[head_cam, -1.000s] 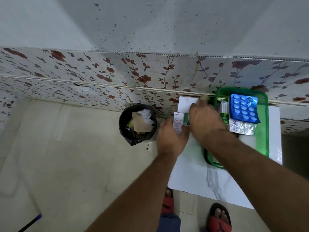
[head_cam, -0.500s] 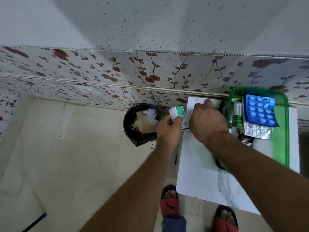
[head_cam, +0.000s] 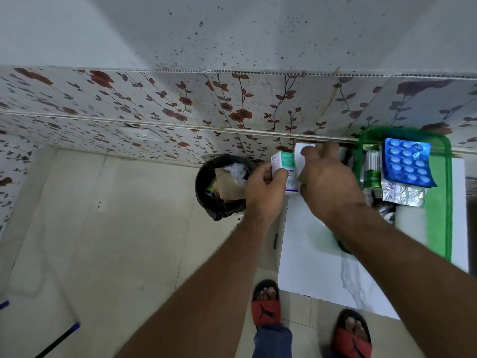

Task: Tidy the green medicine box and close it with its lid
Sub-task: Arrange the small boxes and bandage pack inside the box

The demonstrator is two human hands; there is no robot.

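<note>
The green medicine box is sitting at about three o'clock from both hands, on the right part of the white marbled tabletop, its long axis running from the wall toward the person, and the right hand is the nearer of the two, hovering just beside the box's left wall. The box is lying open with no lid on it, and no lid can be made out anywhere in view. Inside it a blue blister pack is resting at the twelve o'clock end, a silver foil strip is lying just below that, and a green-and-white tube or packet is standing along the left wall. The left hand is pinching a small white-and-teal carton between thumb and fingers, holding it upright over the tabletop's left edge, with a black waste bin at nine o'clock on the floor. The right hand is half spread, fingers loosely curled beside the carton's right face; whether it is touching the carton cannot be told, since motion is blurring it. The carton probably belongs either in the box at three o'clock or in the bin.
</note>
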